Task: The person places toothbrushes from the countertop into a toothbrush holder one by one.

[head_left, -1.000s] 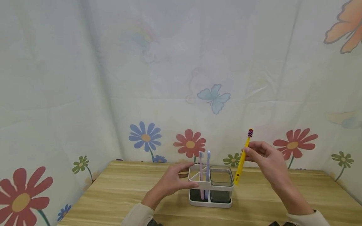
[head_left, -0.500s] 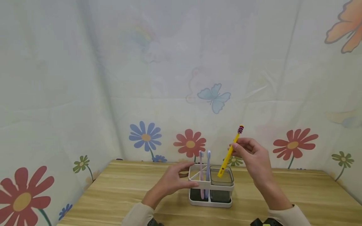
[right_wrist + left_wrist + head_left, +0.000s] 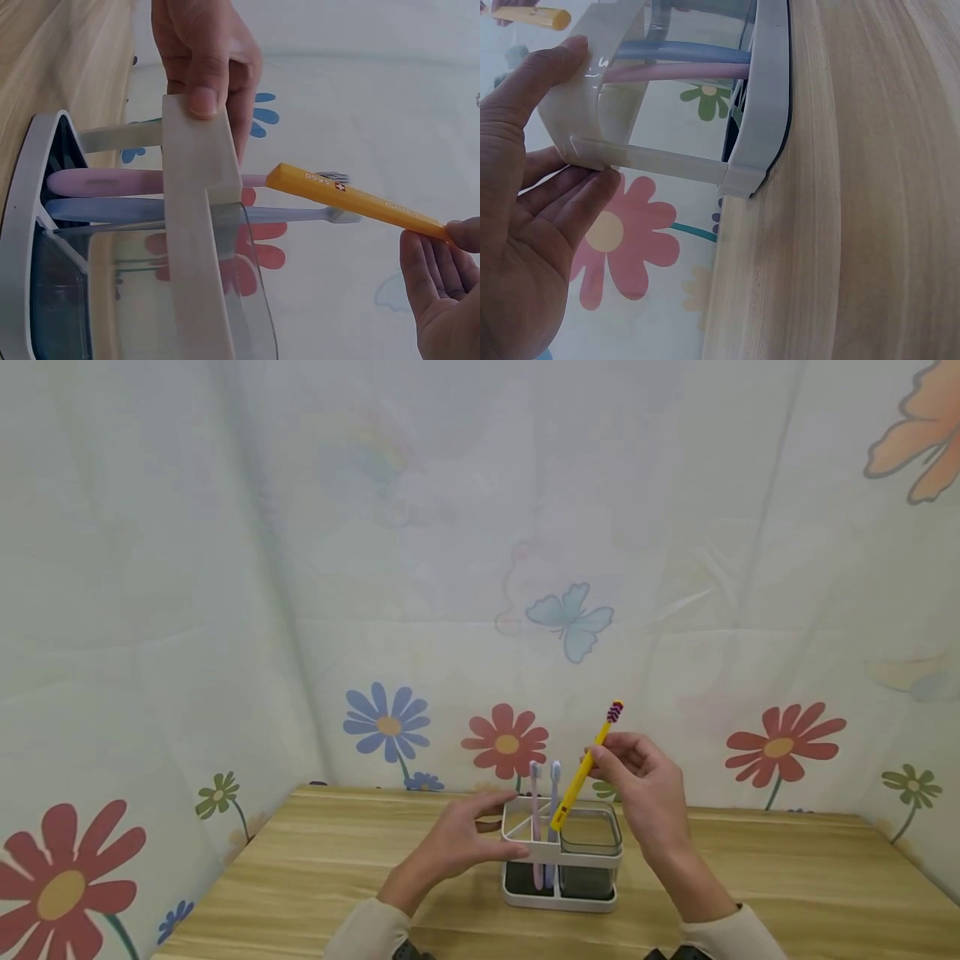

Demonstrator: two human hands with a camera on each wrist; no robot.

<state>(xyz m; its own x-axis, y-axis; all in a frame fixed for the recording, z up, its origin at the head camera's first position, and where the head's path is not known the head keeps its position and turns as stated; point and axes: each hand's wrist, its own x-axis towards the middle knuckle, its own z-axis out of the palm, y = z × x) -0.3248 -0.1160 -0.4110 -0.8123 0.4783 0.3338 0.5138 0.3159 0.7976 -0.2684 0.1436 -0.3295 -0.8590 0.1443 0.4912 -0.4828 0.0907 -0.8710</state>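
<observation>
A white toothbrush holder (image 3: pixel 525 852) stands on the table, its left end gripped by my left hand (image 3: pixel 454 837), thumb on the front of the upper rim and fingers round the back. Between thumb and fingers my right hand (image 3: pixel 651 787) pinches a yellow toothbrush (image 3: pixel 581 781). Its purple bristles point up, and the handle tilts down to the left. In the right wrist view the handle's lower end is just above the rim. A pink toothbrush (image 3: pixel 109 181) and a blue toothbrush (image 3: pixel 109 210) stand side by side in the holder, bristles up.
A clear square cup (image 3: pixel 592 839) fills the holder's right side. Thin bars divide the left side into small compartments. The wood-grain table (image 3: pixel 315 868) ends at a pale curtain (image 3: pixel 420 568) printed with flowers and butterflies.
My right hand has brought the yellow toothbrush leftward, from beside the holder across the cup to near the blue toothbrush, tilting it more. My left hand keeps its grip.
</observation>
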